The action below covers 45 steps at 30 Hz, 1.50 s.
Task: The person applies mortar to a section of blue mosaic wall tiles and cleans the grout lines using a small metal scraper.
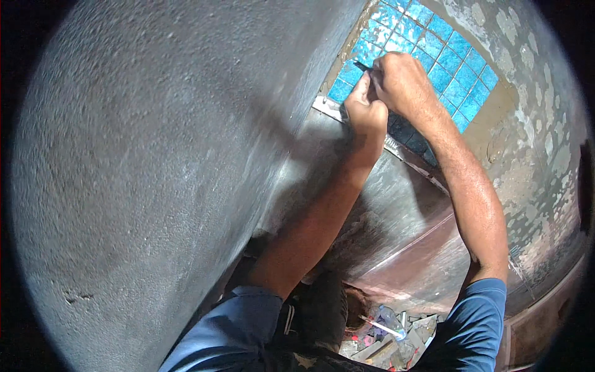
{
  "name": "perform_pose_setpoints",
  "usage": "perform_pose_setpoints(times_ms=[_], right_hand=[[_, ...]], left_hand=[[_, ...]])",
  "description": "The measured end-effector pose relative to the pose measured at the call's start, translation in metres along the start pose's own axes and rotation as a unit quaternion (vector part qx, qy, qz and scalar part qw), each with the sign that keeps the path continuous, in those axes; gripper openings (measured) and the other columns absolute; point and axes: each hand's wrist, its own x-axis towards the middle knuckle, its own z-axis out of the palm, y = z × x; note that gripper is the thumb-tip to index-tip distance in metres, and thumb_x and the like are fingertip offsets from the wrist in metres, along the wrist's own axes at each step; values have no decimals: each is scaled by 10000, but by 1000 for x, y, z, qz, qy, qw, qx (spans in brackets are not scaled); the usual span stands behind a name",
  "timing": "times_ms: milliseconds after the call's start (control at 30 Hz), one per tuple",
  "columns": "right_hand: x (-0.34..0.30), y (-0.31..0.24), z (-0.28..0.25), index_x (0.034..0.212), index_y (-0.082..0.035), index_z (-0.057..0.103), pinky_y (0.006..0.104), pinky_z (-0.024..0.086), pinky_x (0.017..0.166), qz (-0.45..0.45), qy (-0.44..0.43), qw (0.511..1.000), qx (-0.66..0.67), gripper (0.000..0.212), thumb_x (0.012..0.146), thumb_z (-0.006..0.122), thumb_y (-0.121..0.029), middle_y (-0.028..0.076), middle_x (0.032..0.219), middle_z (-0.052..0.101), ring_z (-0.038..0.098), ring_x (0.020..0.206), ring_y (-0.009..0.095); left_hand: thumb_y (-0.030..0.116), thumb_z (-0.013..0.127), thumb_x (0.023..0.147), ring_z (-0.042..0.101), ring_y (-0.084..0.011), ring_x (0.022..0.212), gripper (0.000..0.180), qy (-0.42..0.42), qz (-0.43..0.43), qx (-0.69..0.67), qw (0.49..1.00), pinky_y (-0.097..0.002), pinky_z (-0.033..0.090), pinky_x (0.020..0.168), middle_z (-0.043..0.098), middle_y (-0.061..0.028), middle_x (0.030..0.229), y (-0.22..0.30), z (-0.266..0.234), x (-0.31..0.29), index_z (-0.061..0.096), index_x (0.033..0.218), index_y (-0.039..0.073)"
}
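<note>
Nearest the camera, at the person's feet, a litter of debris [387, 341] lay on the floor: pale scraps, a clear plastic bottle [390, 317] and a thin white stick, all small and hard to tell apart. Blue sleeves [477, 322] rose from the lower edge, and both bare forearms reached up and away along a rough, grainy grey cement wall [142, 173] that filled the left of the view. Beyond it a smoother, troweled grey surface [396, 204] shone wetly, ending at a pale metal edge strip [331, 108]. Farthest off sat a panel of small glossy blue square tiles [446, 62] with pale joints, framed by blotchy plaster [539, 124]. The left hand [365, 111] was curled narrowly, fingers pinched up toward a thin dark tool [361, 64] whose tip rested on the tiles near their left edge; the right hand [403, 80] was closed in a fist just beside it, seemingly on the same tool, though how much of it each hand held could not be told. The work looked like picking or scoring along a tile joint, and it seemed best done with short, light strokes, the tip kept in the joint, one hand steadying the other so the point would not skate over the glaze.
</note>
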Motion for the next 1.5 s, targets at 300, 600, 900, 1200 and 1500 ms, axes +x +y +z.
perform_pose_setpoints(times_ms=[300, 600, 900, 1200, 1500], right_hand=[[7, -4, -8, 899, 16, 784, 530, 594, 814, 53, -8, 998, 43, 182, 875, 729, -157, 290, 838, 724, 742, 861, 459], [11, 3, -26, 921, 21, 773, 505, 595, 822, 93, -80, 990, 73, 174, 857, 676, -108, 272, 865, 750, 759, 861, 431], [48, -6, -21, 1023, 22, 713, 503, 579, 853, -50, -37, 998, 19, 267, 764, 651, 20, 273, 973, 746, 739, 979, 436], [83, -3, -17, 850, 54, 700, 471, 573, 704, 3, -98, 995, 15, 113, 827, 672, -53, 243, 843, 741, 737, 795, 387], [78, 13, 6, 904, -12, 761, 484, 593, 809, -12, -37, 997, 69, 162, 762, 685, -11, 234, 886, 761, 768, 890, 387]], left_hand=[[10, 678, 905, 718, -285, 1121, 492, 45, 114, 236, 964, -369, 558, 956, 707, -252, 1174, -19, -7, 8, 583, 1346, -188], [7, 699, 856, 736, -323, 938, 396, 88, 99, 273, 953, -392, 565, 816, 685, -224, 1009, -18, -3, 0, 667, 1223, -139], [18, 703, 900, 744, -280, 796, 154, 91, 109, 399, 906, -387, 572, 668, 640, -188, 921, -7, 3, 1, 682, 1025, -69], [59, 713, 845, 699, -413, 828, 152, 133, 60, 431, 891, -510, 527, 764, 637, -231, 901, -6, 12, 3, 633, 879, -66], [50, 712, 850, 680, -446, 866, 148, 132, 85, 454, 877, -512, 519, 787, 646, -240, 914, 4, 23, -2, 635, 914, -59]])
